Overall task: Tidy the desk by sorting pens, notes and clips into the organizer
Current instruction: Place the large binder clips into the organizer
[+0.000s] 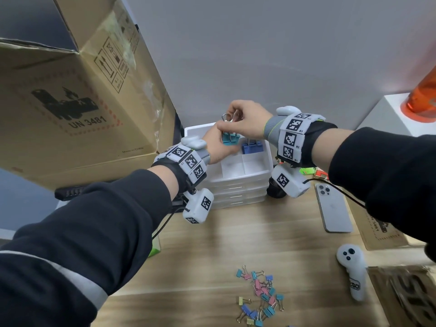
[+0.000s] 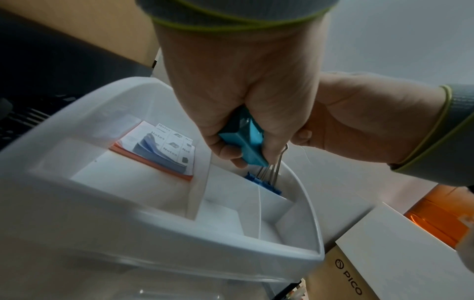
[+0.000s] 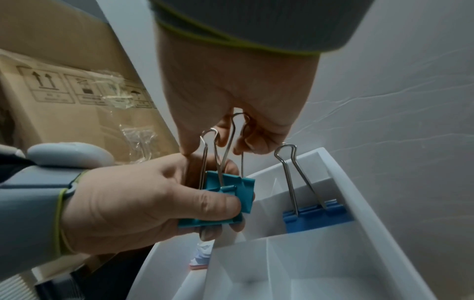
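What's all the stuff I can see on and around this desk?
Organizer: one, white, back of desk.
Teal clips: apparently two, held above organizer.
Blue clip: one, in a rear organizer compartment.
Notes: one pack, large organizer compartment.
Small clips: many, mixed colours, loose at the desk front.
Phone: one, grey, right of organizer.
Controller: one, white, front right.
Cardboard box: one, brown, left.
Bottle: one, orange, far right.
Left hand: grip on teal clip bodies.
Right hand: pinches their wire handles.
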The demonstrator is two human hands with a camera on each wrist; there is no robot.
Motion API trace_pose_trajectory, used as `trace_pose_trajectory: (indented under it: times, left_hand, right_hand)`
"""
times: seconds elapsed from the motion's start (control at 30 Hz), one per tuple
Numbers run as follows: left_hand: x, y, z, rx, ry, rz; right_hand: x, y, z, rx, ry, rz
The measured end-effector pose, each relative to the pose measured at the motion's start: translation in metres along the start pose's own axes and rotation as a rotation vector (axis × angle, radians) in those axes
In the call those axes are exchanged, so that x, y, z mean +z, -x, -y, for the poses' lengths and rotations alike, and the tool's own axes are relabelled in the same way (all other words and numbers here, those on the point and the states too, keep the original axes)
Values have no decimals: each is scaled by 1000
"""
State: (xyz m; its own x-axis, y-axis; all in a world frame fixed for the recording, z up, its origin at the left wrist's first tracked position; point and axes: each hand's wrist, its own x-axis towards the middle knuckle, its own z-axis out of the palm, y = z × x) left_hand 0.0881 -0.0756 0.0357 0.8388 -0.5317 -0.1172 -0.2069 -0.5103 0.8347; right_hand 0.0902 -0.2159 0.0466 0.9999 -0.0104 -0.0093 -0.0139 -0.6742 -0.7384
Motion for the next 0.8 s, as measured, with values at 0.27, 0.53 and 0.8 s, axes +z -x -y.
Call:
trace_pose_trajectory:
  times: [0.27, 0.53, 0.8]
  left_hand:
    - [-4, -5, 20, -75, 25, -103]
    - [-3, -10, 22, -14, -134, -198]
    - [-11, -4, 27, 94, -443, -179]
  right_hand:
    - [-5, -1, -1, 25, -226, 13]
    - [-11, -1, -8, -92, -70, 38]
    - [-15, 6, 0, -188, 167, 71]
